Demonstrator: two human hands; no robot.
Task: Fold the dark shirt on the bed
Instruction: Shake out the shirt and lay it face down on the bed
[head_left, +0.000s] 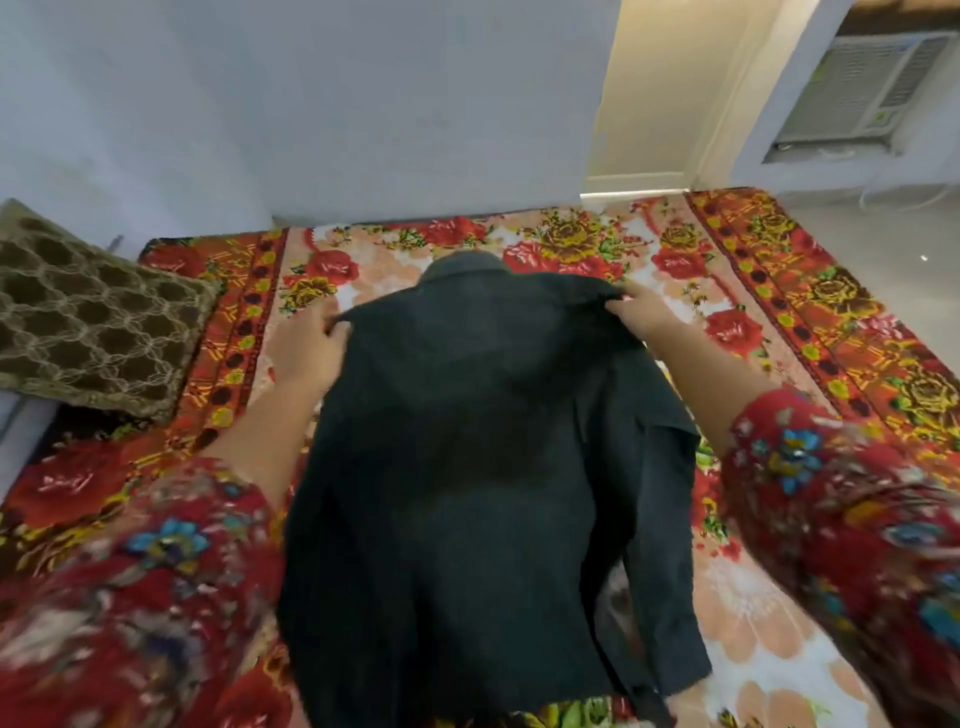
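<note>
So far the fold looks barely begun, by my reading: the dark shirt (467, 441) lies back-up along the middle of the bed (753, 649), collar at the far end near the wall (311, 104), hem toward the person. Its body is spread at full length. One sleeve (654, 519) trails loose down the right side, not yet tucked in; the other sleeve I cannot make out.

The left hand (306, 343) pinches the cloth at the left shoulder, fingers closed on a small peak of fabric. The right hand (644, 312) does the same at the right shoulder, its grip pressed together on the seam. Both shoulders seem lifted slightly off the floral bedcover (571, 244).

What is left, I judge: squaring the shirt flat, bringing the sleeves and sides inward, then doubling it lengthwise.

Room is fair. On the right the cover lies bare out to the bed's edge, with open floor (883, 249) beyond. On the left a brown patterned cushion (88, 322) sits near the shoulder, apart from the shirt, narrowing that side. Past the collar only a short strip of cover remains before the wall.
</note>
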